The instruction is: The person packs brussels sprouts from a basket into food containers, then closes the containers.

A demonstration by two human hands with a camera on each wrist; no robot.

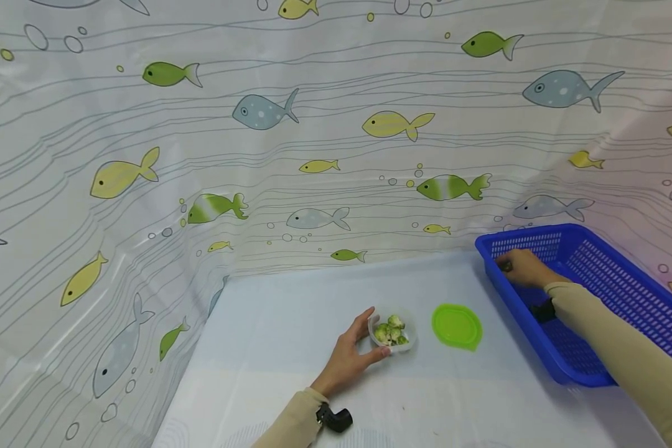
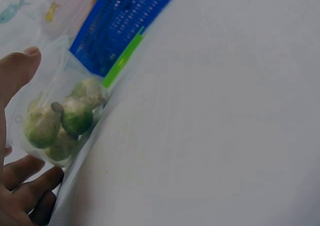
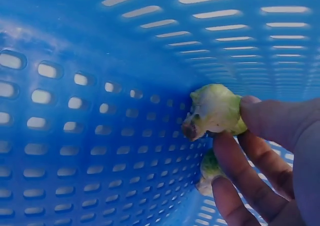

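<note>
A small clear container (image 1: 410, 341) holding several Brussels sprouts (image 2: 44, 128) stands on the table. My left hand (image 1: 348, 356) holds it from the left side, with thumb and fingers spread around its wall. Inside the blue basket (image 1: 560, 370), at its far left corner, my right hand (image 1: 523, 267) pinches a Brussels sprout (image 3: 217, 108) between thumb and fingertips. In the right wrist view another sprout (image 3: 207, 172) shows just below, beside the lower fingers and close to the basket wall.
A bright green lid (image 1: 457, 326) lies flat on the white table (image 1: 280, 323), between the container and the basket. Behind the table and at its sides hangs a fish-print curtain (image 1: 336, 149). The perforated basket takes up the table's right side.
</note>
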